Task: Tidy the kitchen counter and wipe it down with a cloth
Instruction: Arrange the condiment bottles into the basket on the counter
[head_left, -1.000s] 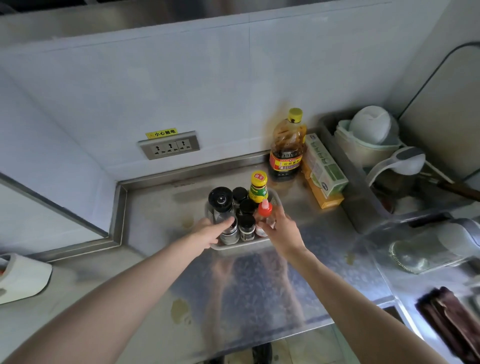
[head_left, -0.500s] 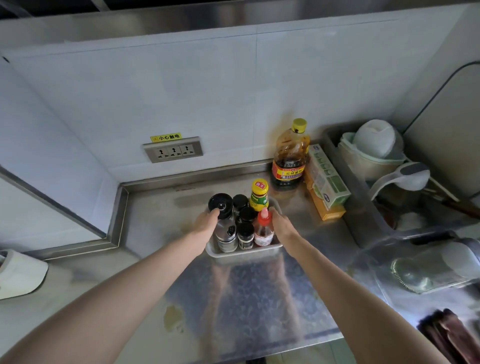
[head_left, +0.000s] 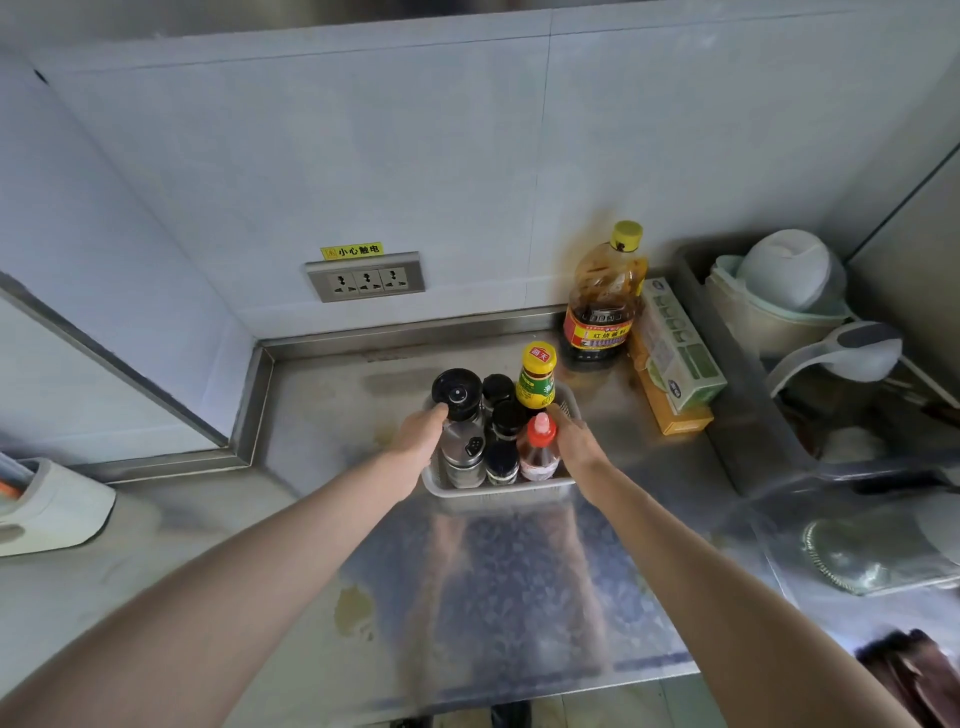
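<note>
Gripping the white condiment tray (head_left: 498, 488) at its two sides, the left hand (head_left: 418, 434) and right hand (head_left: 574, 441) hold it on the steel counter (head_left: 322, 415), left of the soy sauce bottle (head_left: 602, 306). Seasoning bottles (head_left: 506, 421) stand upright inside the tray.

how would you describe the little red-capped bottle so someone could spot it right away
Find the steel counter under the wall sockets, then the tray of condiment bottles between the left hand and right hand. The bottle stands at the tray's near right corner, the only one with a red cap and clear body.
</note>
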